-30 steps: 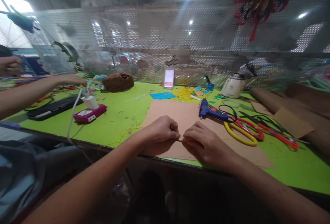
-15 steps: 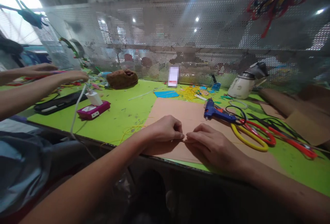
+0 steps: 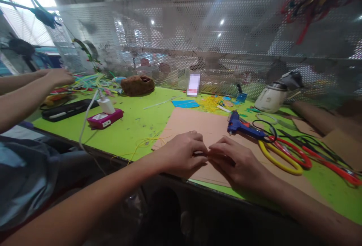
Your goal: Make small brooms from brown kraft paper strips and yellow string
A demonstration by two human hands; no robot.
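Observation:
Both hands meet above a sheet of brown cardboard [image 3: 186, 121] at the front of the green table. My left hand [image 3: 186, 151] is closed, thumb and fingers pinched together at the tips. Opposite it, my right hand [image 3: 234, 159] pinches too, its fingertips almost touching the left ones. Whatever small thing lies between the fingertips is too small and hidden to name. Thin yellow strands [image 3: 141, 144] lie on the table left of my left hand. A blue hot glue gun [image 3: 243, 127] rests on the cardboard beyond my right hand.
Yellow-handled scissors [image 3: 279, 159] and red-handled tools [image 3: 330, 165] lie at right, near a white kettle-like container [image 3: 271, 97]. A purple power socket [image 3: 105, 119] with a white plug sits left. Yellow scraps [image 3: 212, 103] and a phone [image 3: 193, 85] are behind. Another person's arms [image 3: 31, 95] reach in from the left.
My fingertips remain together, with the left hand turned slightly more over the cardboard. The other person's hands have drawn back to the left. The view has shifted a little.

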